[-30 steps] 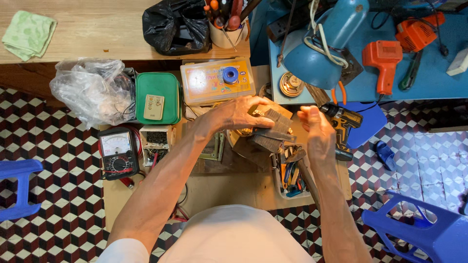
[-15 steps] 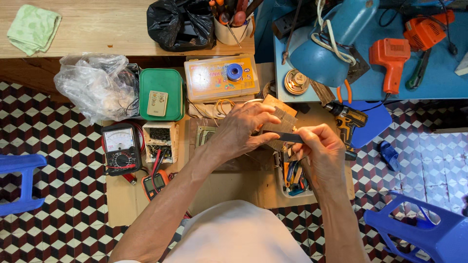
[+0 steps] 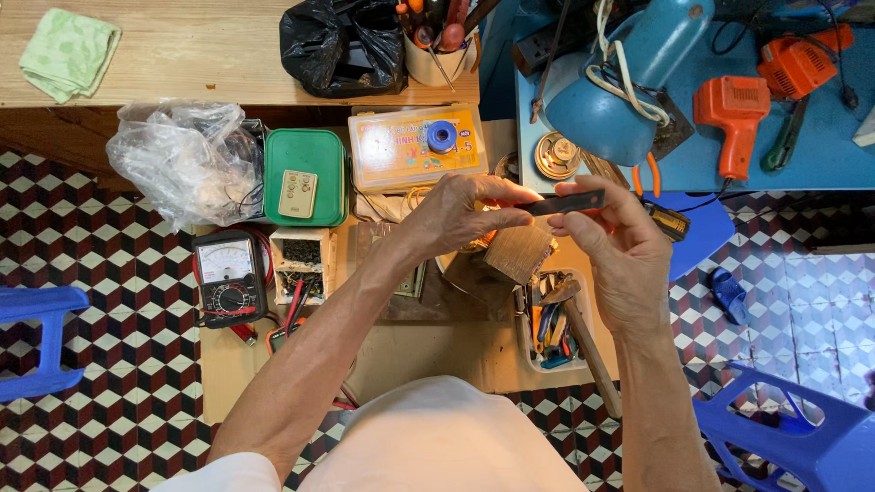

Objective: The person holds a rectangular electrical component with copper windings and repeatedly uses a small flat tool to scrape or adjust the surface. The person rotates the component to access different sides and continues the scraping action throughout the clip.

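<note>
Both hands raised above a cluttered low wooden worktable [image 3: 410, 355], sharing one thing: a thin flat dark strip [image 3: 567, 202], metal or plastic, cannot tell which, held roughly level over the table's far right part. Left hand [image 3: 465, 214] closed in a pinch on the strip's left end, thumb and fingertips pressed together; right hand [image 3: 620, 246] half curled, fingers closed over the right end, thumb beneath. No other object seen in either palm. Risks, as judgement: the grip is fingertip only at both ends, so a twist or a pull could slip the strip free, and it would fall into the crowd below, onto the worn tan wooden block [image 3: 518, 253] or into the white tray of assorted hand tools [image 3: 547, 328], where a dark sliver would be hard to find. If the strip has a sharp edge, sliding fingers along it could cut; edge not readable here. Surroundings: blue metal desk lamp with cord wound round it [image 3: 620, 87] hangs close over the right hand and would be knocked by any lift. Wooden-handled hammer [image 3: 583, 342] lies just under the right wrist. To the left, well apart: analogue multimeter with red leads [image 3: 228, 278], green plastic box with a small grey remote on its lid [image 3: 305, 178], crumpled clear plastic bag [image 3: 187, 159], flat yellow parts case with a blue tape roll on it [image 3: 415, 150]. Orange heat-gun-shaped tool [image 3: 734, 118] on the blue bench beyond.
</note>
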